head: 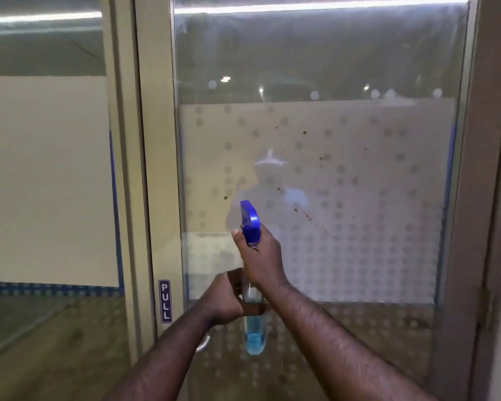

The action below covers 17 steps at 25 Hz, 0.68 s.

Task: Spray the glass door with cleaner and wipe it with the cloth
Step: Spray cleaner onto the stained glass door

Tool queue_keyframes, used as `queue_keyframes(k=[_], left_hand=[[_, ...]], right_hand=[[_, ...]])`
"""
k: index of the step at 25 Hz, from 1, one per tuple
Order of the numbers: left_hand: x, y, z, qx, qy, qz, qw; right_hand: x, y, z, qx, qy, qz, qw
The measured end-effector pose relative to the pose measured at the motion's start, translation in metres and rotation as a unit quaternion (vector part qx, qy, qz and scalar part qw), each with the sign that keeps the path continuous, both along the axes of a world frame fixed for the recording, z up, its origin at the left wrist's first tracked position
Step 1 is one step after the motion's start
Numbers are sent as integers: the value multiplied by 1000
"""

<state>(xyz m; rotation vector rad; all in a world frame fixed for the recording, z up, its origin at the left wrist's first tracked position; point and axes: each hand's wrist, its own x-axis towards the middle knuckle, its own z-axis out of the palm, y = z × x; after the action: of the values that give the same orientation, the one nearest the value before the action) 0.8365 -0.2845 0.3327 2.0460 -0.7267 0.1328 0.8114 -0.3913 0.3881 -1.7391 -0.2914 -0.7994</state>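
Note:
The glass door [359, 68] fills the middle of the view, with a frosted dotted band across its lower half and several brown spots [304, 209] on it. A clear spray bottle [253, 337] with blue liquid and a blue trigger head [250, 215] is held upright in front of the glass. My right hand [259, 261] grips the bottle's neck just under the trigger head. My left hand [226, 299] grips the bottle's body lower down. No cloth is in view.
A beige door frame [159, 169] with a blue "PULL" label [165, 301] stands left of the glass, with a metal handle [203, 345] just below my left forearm. Another glass panel [47, 169] lies further left. A brown frame [480, 198] borders the right.

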Motion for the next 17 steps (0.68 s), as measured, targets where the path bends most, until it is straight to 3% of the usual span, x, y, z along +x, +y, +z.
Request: queue_keyframes(k=[8, 17], left_hand=[[36, 3, 79, 5, -43, -38, 998], [60, -10, 85, -16, -36, -28, 999]], right_hand=[[26, 9, 76, -2, -51, -64, 997], [48, 1, 92, -47, -45, -121, 990]])
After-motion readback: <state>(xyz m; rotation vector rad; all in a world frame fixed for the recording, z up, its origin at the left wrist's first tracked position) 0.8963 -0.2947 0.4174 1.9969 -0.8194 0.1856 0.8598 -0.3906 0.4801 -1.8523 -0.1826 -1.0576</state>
